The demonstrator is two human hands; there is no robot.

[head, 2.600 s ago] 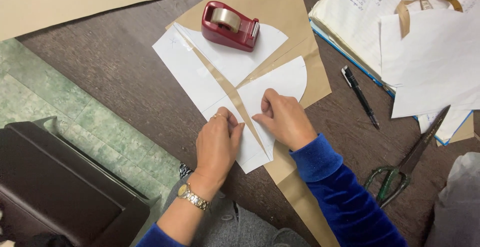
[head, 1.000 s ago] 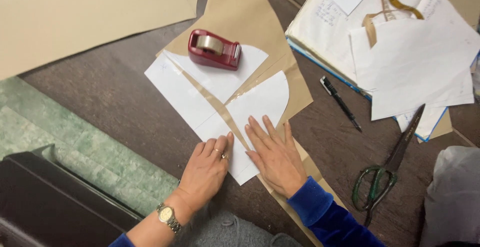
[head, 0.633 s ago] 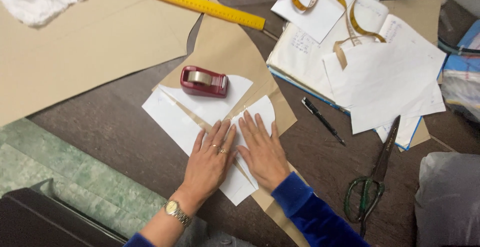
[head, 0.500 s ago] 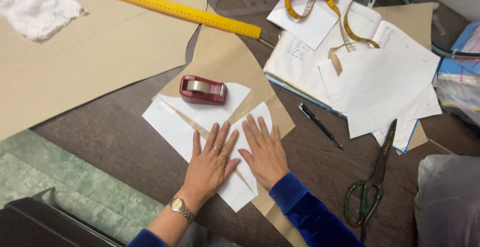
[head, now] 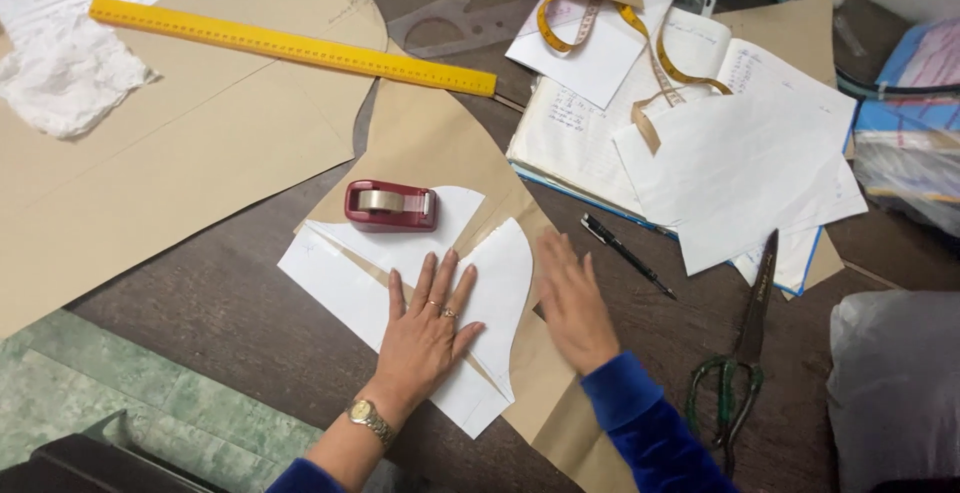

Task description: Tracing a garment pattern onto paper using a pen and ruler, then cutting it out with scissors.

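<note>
At centre table: our left hand [head: 425,338], fingers spread flat, grasping nothing, pressing the white paper pieces [head: 400,283] onto brown pattern paper [head: 430,143]. Our right hand [head: 578,303], at three o'clock, open and blurred, lies on the brown sheet. Red tape dispenser [head: 390,203] at eleven o'clock; pen [head: 627,255], scissors [head: 745,353] at three o'clock.

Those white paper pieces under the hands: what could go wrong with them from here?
1. Only the left hand lies flat on the white paper pieces; the right hand is off to the side over the brown paper, so the curved piece might slide out of line.
2. The red tape dispenser sits on the top edge of the white paper and could crease or drag it if nudged.
3. The scissors lie close to the right forearm; a sweep of the sleeve might catch them.
</note>
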